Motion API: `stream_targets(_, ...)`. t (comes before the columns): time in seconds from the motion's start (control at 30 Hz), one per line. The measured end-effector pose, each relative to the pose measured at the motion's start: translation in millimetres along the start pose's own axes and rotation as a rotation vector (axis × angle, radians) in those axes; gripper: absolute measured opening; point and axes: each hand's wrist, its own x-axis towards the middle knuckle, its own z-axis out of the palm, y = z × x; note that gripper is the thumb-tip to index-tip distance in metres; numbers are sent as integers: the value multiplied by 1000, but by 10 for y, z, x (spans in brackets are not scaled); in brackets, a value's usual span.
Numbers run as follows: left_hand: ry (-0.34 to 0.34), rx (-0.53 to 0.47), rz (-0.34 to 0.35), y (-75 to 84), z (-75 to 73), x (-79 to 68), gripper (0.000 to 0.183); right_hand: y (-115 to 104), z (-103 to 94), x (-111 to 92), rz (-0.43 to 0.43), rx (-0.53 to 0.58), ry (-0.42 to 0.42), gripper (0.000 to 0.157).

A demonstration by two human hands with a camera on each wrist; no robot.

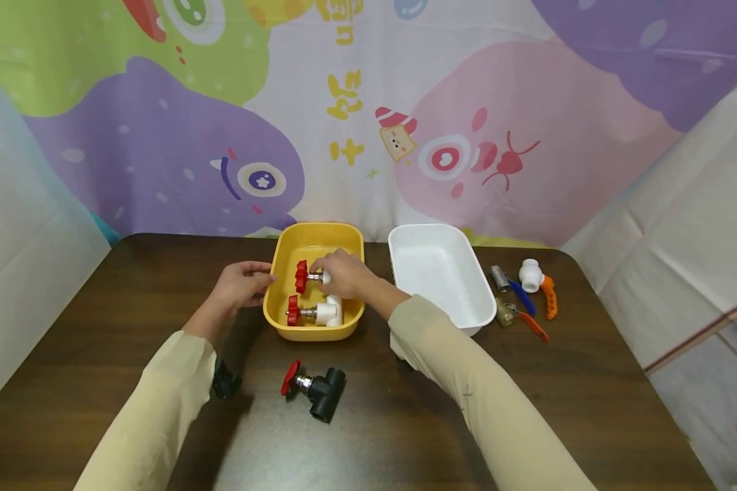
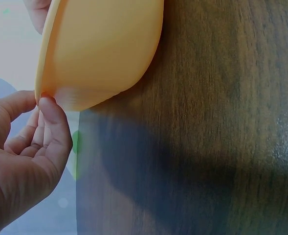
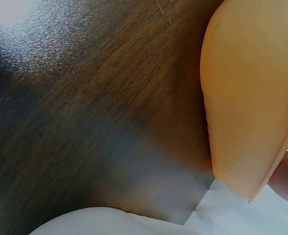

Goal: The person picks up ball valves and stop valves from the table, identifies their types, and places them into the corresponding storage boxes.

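At the left side of the yellow tub, my left hand pinches the rim between thumb and finger; the left wrist view shows this hand close up. My right hand reaches into the tub and holds a white valve with a red handwheel, its fingers covering most of the white body. Nearer to me in the same tub lies a second white valve, its red wheel pointing left. A black tee-shaped valve with a red wheel rests on the table in front of the tub.
A white tub stands to the right of the yellow one. Beyond it lie a white valve with an orange handle, a blue-handled valve and a brass valve with an orange-red lever. A patterned curtain hangs behind the table.
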Motion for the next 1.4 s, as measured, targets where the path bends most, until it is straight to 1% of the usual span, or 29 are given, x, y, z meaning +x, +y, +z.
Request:
stream_targets(0.2, 3, 6, 2, -1, -4, 13, 47, -14, -9, 33, 2, -6, -3, 37)
stream_targets(0.5, 3, -5, -2, -22, 5, 20, 46, -54, -2, 79, -10, -32, -34, 38)
stream_targets(0.93, 1, -4, 9, -28, -4, 19, 47, -80, 23, 105, -3, -31, -63, 38)
stream_targets(1.23, 4, 4, -14, -11, -5, 16, 47, -74, 36, 113, 10, -5, -67, 39)
stream_targets(1.4, -1, -8, -12, -14, -4, 20, 47, -60, 46, 134, 20, 18, -79, 39)
